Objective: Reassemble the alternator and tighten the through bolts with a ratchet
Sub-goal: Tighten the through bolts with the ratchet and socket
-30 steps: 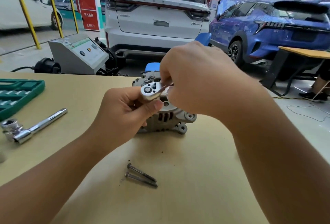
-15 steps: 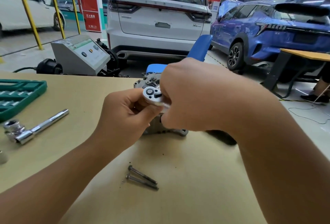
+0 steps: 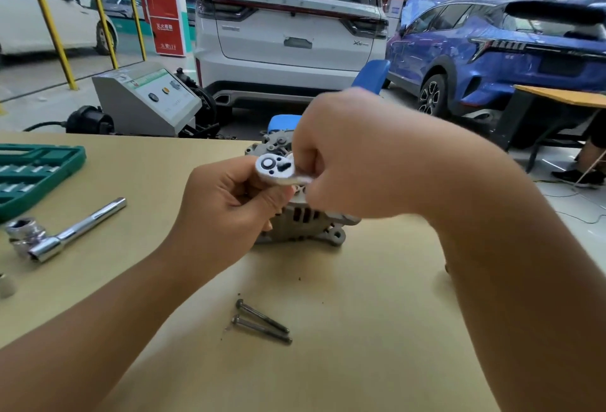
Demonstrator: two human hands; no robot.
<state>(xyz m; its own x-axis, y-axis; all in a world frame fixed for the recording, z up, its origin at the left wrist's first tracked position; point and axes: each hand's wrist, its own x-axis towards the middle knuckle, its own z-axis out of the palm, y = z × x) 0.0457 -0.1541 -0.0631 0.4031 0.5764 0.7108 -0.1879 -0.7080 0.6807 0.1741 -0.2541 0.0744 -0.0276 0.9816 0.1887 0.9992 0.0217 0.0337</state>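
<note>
One alternator (image 3: 305, 218) stands on the tan table (image 3: 360, 329), and above it one ratchet (image 3: 278, 170) is held by both hands: the right hand (image 3: 357, 155) is wrapped around its handle, while the left hand (image 3: 229, 205) pinches just under the ratchet's head, though what the fingers close on there is blurred. Two through bolts (image 3: 262, 321) lie side by side and touching on the table nearer the person, and at the left sit one chrome socket wrench (image 3: 62, 231) and one green socket tray (image 3: 32, 175).
</note>
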